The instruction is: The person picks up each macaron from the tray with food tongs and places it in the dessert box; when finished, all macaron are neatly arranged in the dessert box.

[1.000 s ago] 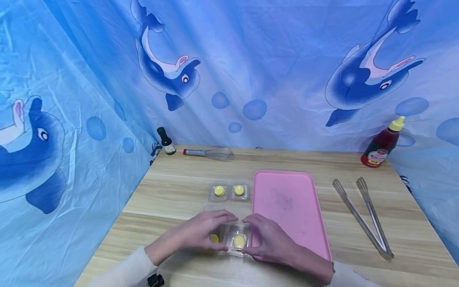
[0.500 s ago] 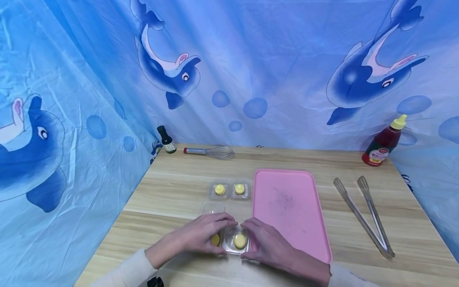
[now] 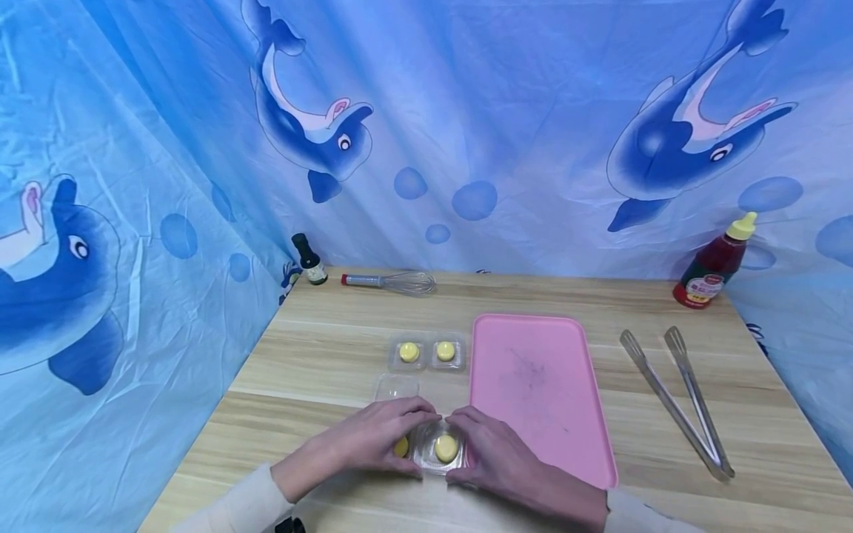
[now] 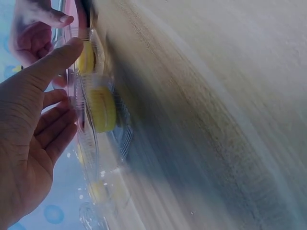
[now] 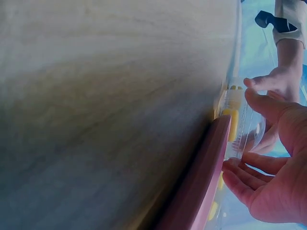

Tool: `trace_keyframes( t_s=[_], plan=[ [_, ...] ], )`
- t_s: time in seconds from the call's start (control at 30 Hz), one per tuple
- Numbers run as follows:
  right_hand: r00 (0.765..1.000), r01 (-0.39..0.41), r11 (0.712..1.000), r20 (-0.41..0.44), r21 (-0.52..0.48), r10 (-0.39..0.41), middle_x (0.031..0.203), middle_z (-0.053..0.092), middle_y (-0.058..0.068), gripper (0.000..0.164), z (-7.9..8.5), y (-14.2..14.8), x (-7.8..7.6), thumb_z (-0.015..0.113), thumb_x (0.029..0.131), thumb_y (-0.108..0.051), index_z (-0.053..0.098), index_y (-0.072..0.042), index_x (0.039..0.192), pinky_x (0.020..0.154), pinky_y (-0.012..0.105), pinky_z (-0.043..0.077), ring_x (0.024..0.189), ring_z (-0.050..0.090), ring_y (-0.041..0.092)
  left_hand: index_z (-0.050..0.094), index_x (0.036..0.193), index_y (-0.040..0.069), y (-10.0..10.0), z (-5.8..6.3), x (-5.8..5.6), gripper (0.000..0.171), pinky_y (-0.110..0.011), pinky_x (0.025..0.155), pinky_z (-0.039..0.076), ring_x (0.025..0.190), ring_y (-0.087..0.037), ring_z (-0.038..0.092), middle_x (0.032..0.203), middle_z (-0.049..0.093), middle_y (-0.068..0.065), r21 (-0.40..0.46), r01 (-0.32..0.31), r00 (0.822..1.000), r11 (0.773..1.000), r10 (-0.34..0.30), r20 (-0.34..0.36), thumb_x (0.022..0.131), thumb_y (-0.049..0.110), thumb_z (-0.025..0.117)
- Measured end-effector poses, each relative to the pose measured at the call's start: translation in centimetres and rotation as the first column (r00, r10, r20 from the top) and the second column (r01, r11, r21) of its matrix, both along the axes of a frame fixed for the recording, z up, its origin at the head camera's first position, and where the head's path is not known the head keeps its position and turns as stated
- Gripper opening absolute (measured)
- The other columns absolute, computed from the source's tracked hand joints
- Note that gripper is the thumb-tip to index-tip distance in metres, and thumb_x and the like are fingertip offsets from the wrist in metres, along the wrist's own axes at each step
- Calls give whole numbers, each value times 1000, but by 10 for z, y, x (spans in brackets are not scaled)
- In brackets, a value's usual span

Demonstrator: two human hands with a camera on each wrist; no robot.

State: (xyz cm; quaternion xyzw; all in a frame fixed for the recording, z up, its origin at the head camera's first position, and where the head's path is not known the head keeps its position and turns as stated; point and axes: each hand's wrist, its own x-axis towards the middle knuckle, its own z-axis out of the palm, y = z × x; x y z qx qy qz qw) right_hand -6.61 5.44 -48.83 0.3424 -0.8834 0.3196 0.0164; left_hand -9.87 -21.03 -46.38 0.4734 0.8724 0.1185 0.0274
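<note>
A small clear plastic box [image 3: 430, 463] with a round yellow macaron [image 3: 446, 447] inside lies between both hands, lid over it. My left hand [image 3: 383, 435] holds its left side, fingertips at the far corner and thumb at the near one. My right hand [image 3: 496, 455] grips the opposite side the same way, beside the pink tray [image 3: 533, 392]. In the left wrist view, the left thumb [image 4: 57, 60] lies against the clear lid. Another yellow macaron [image 3: 400, 446] sits in a neighbouring box, partly hidden under the left hand; that box's raised lid [image 3: 397, 386] shows beyond the hand.
Farther back, two clear boxes hold yellow macarons [image 3: 409, 352]. Metal tongs [image 3: 680, 403] lie spread at the right. A whisk [image 3: 389, 283], a small dark bottle [image 3: 309, 260] and a red sauce bottle [image 3: 713, 265] stand or lie along the back edge, before a dolphin-print curtain [image 3: 533, 111].
The lid over the held box now lies lower and flatter than a second ago. Both hands stay around the box with only slight shifts.
</note>
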Motion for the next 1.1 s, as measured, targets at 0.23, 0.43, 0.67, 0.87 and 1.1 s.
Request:
trace_keyframes(
  t_s=[0.23, 0.43, 0.67, 0.87, 1.1],
  plan=[
    [1000, 7, 1000, 2, -3, -7, 123, 71, 1, 74, -2, -2, 0, 101, 68, -31, 69, -4, 129, 94, 34, 62, 106, 69, 14, 63, 143, 11, 4, 0, 1, 81, -33, 102, 57, 119, -12, 63, 134, 65, 4, -62, -29, 999, 998, 26, -42, 81, 57, 88],
    [1000, 10, 1000, -5, -6, -10, 125, 71, 3, 75, -3, -1, -2, 101, 68, -28, 68, -3, 130, 96, 36, 61, 109, 70, 16, 63, 143, 12, 5, -2, -1, 84, -35, 105, 56, 124, -14, 62, 137, 65, 3, -57, -33, 997, 998, 29, -69, 79, 59, 89],
    [1000, -8, 1000, -6, 0, 8, 132, 68, 4, 81, -4, 2, -2, 99, 72, -26, 63, -2, 141, 101, 38, 60, 115, 69, 19, 60, 147, 14, 4, -4, -1, 89, -42, 110, 54, 131, -18, 59, 143, 62, 1, -54, -29, 995, 998, 23, -96, 79, 65, 86],
    [1000, -23, 999, 16, 45, 22, 143, 64, 9, 91, -1, 5, -3, 98, 74, -29, 56, 1, 149, 108, 46, 56, 126, 65, 26, 58, 149, 14, 3, 1, -3, 95, -42, 112, 52, 133, -18, 58, 145, 61, 0, -20, -22, 995, 1000, 20, -96, 78, 72, 82],
    [999, -34, 998, 1, 50, 34, 145, 63, 13, 92, 9, 4, -12, 96, 78, -36, 53, 0, 151, 113, 46, 52, 129, 63, 27, 53, 154, 11, -15, 18, -16, 81, -52, 118, 46, 143, -29, 52, 155, 55, -9, 74, -82, 995, 994, 86, -47, 90, 53, 81]
  ],
)
